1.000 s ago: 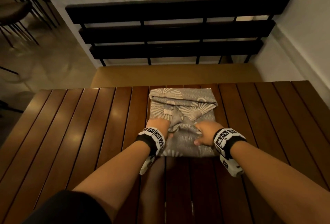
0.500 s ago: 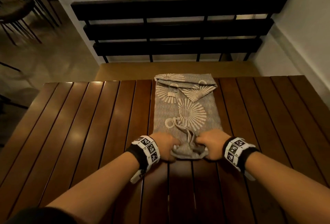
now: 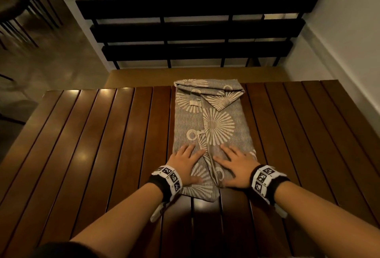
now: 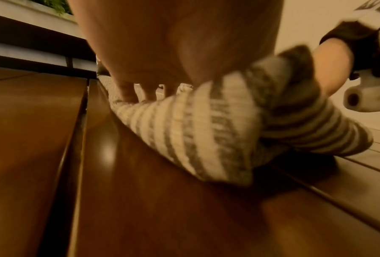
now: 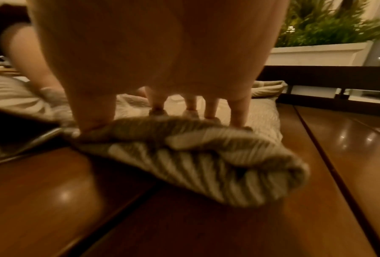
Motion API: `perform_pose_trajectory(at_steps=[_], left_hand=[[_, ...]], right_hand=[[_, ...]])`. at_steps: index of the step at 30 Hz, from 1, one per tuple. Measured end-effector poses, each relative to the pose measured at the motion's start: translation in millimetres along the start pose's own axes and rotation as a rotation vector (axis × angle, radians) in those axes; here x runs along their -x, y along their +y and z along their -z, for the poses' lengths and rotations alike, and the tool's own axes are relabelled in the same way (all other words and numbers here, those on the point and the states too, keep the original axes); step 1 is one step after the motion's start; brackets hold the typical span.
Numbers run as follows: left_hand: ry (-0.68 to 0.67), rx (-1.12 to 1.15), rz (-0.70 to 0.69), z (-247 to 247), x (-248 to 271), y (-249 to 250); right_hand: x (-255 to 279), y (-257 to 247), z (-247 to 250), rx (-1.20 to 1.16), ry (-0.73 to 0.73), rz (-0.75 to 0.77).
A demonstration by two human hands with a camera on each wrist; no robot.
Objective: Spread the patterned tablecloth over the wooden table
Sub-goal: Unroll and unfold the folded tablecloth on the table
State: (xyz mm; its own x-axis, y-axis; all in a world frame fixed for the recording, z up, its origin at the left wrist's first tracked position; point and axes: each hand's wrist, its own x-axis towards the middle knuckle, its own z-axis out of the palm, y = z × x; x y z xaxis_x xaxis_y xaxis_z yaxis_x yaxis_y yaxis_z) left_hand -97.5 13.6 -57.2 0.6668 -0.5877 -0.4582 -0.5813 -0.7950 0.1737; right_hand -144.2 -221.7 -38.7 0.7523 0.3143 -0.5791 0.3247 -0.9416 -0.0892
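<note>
Head view. The cloth [image 3: 207, 132] lies folded in a long narrow strip down the middle of the desk [image 3: 102, 144], its far end at the far desk edge with a triangular flap turned over, its near end short of the near edge. The left hand [image 3: 185, 165] and right hand [image 3: 236, 167] both lie flat on the near part of the strip, fingers straight and spread, grasping nothing. A raised crease runs between the 2 hands.

Judged step: flatten the strip, then open it sideways. To do this well, locate the free long edge at the central crease, pinch it with both hands set apart, and draw outward in 1 even pull so the layers do not bunch. Bare slats lie open to left and right of the strip, so there is room for unfolding either way. A bench [image 3: 195, 31] stands just beyond the far edge; cloth overhanging there may drape onto its seat.

Left wrist view. The picture is blurred. The palm presses the cloth [image 4: 184, 139], whose near corner lifts off the desk [image 4: 140, 208]. The fingers [image 4: 127, 93] reach down to the fabric. Smooth this corner before pulling.

Right wrist view. The fingers [image 5: 237, 113] stand straight on the cloth [image 5: 195, 165]; a thick roll of folded layers sits at the near end. Slat gaps in the desk [image 5: 338, 156] could catch a dragged hem.
</note>
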Motion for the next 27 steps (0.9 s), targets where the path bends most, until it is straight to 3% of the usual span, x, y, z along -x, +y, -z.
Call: perform_pose_trajectory(at_steps=[4, 8, 11, 14, 17, 21, 24, 25, 27], left_hand=[[-0.01, -0.04, 0.054, -6.4, -1.3, 6.0], [-0.031, -0.064, 0.037, 1.0, 3.6, 12.5], [-0.05, -0.067, 0.001, 5.2, 9.4, 16.6], [-0.068, -0.081, -0.046, 14.4, 9.8, 16.9], [-0.069, 0.022, -0.09, 27.4, 2.5, 8.6], [-0.018, 0.446, 0.082, 70.8, -32.0, -20.3], [0.158, 0.319, 0.181, 102.0, -68.5, -45.5], [0.152, 0.253, 0.192, 103.7, -78.3, -50.1], [0.028, 0.179, 0.196, 97.1, -87.3, -49.9]], right_hand=[[16.5, -18.4, -13.8, 0.045, -0.059, 0.024], [27.1, -26.8, 10.7, 0.047, -0.128, 0.073], [16.5, -19.5, 37.4, -0.1, -0.069, 0.144], [-11.1, -1.3, 57.1, -0.29, -0.016, 0.072], [-36.3, 18.1, 69.3, -0.256, 0.108, 0.01], [-64.5, 36.5, 88.3, -0.161, 0.201, -0.018], [-87.5, 52.9, 101.7, -0.213, 0.367, -0.039], [-93.5, 58.1, 102.0, -0.225, 0.383, -0.06], [-99.6, 64.5, 93.7, -0.236, 0.263, -0.099]])
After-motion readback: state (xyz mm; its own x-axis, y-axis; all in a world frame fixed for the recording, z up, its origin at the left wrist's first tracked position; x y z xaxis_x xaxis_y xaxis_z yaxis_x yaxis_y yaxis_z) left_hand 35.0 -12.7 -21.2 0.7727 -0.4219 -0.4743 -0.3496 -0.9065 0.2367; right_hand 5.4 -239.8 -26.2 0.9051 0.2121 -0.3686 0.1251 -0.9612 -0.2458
